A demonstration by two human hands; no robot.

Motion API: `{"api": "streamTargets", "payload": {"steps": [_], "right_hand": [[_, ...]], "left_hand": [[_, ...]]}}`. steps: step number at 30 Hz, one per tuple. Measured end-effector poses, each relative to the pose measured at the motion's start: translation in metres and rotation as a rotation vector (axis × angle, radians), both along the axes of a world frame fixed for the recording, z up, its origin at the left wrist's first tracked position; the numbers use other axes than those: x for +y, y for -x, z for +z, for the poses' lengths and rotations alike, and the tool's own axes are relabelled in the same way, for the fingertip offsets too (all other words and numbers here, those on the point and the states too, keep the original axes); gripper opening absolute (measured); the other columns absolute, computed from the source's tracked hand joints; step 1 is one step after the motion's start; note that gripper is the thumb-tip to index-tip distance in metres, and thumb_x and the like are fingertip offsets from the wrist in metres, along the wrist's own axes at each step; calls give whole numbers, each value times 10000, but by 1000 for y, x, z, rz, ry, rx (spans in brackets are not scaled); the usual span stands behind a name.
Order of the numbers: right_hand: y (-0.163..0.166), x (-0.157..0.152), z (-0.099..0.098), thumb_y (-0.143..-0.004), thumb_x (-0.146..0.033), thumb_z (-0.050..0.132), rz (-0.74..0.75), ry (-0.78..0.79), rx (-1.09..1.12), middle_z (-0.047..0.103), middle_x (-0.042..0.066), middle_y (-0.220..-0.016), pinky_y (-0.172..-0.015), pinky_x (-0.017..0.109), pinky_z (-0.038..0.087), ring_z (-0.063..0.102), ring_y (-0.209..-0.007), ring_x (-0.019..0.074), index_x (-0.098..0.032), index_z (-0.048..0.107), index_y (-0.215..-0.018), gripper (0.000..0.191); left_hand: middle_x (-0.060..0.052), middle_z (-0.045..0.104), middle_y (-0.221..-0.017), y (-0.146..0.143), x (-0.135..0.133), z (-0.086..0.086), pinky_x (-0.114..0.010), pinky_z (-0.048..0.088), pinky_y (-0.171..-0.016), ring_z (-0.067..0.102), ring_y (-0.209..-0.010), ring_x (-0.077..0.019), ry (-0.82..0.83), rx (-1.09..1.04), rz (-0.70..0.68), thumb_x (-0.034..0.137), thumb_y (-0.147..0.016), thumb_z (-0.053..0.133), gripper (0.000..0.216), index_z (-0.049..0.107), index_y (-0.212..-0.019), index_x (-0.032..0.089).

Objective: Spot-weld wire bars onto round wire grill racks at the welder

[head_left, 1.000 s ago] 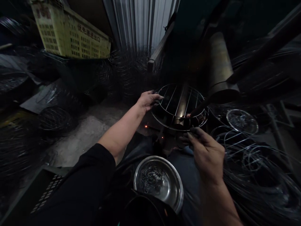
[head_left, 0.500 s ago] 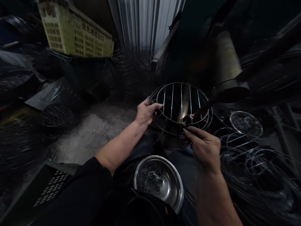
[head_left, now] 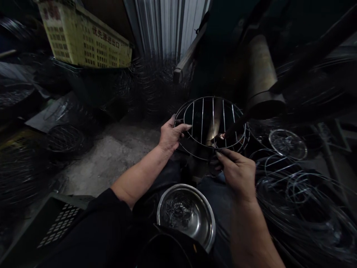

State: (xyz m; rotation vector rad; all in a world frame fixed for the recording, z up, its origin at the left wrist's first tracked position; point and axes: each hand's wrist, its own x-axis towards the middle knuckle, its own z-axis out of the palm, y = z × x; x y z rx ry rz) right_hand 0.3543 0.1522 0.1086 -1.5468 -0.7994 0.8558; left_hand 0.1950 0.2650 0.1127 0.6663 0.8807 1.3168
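Nearest, on the near side of the wire rack (head_left: 213, 115), a metal bowl (head_left: 202, 219) holds tangled wire bits (head_left: 178, 210). The right hand (head_left: 240, 171) is the nearer to the body, its fingers bunched at the rack's near rim; whether they grasp the rim or a small piece, I cannot tell. The left hand (head_left: 170, 136) grasps the rack's left rim, thumb on top. The round rack lies tilted directly between both sets of fingers, its bars running away from the body. Beyond the rack's right side hangs a thick cylinder (head_left: 262, 70).
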Motion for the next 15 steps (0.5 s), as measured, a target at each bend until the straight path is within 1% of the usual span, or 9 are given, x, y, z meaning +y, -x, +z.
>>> {"api": "streamTargets", "payload": {"steps": [3,5,7,9,11,15], "right_hand": [[11,0,-6,-607,-364,796,-135,-79,32,687,41,-621,-423,257,494,597,-456,155,-120,757,-835,336],[16,0,-10,-613,-352,812,-199,-125,61,685,34,-611,-424,259,504,602,-451,158,-127,749,-821,313],[18,0,-13,-618,-331,827,-227,-175,80,682,25,-604,-436,257,521,616,-460,161,-135,741,-800,281],[19,0,-15,-625,-312,834,-224,-214,85,688,21,-614,-451,260,539,627,-468,161,-140,736,-791,258],[20,2,-17,-630,-302,835,-224,-241,80,688,18,-615,-463,273,555,631,-468,163,-141,732,-786,247],[22,7,-20,-625,-289,834,-276,-288,66,684,11,-613,-470,272,560,640,-478,165,-142,728,-770,232]], "left_hand": [[37,545,-793,-1,2,2,-172,319,-443,519,-571,-40,17,-3,19,70,-519,801,509,646,-999,135],[39,552,-801,-1,5,3,-170,322,-441,521,-567,-39,30,-10,25,67,-517,796,537,641,-1025,145],[41,559,-802,0,8,4,-170,319,-438,517,-562,-36,39,-10,21,69,-515,793,539,640,-1025,155],[45,562,-791,0,11,4,-171,312,-437,514,-560,-35,38,-3,13,69,-512,792,523,645,-1006,158],[50,558,-775,-1,14,3,-171,304,-436,510,-558,-33,28,-1,11,70,-506,795,501,648,-978,155],[55,554,-746,-3,21,0,-172,292,-434,502,-546,-32,21,-7,3,81,-503,801,477,652,-951,152]]}}
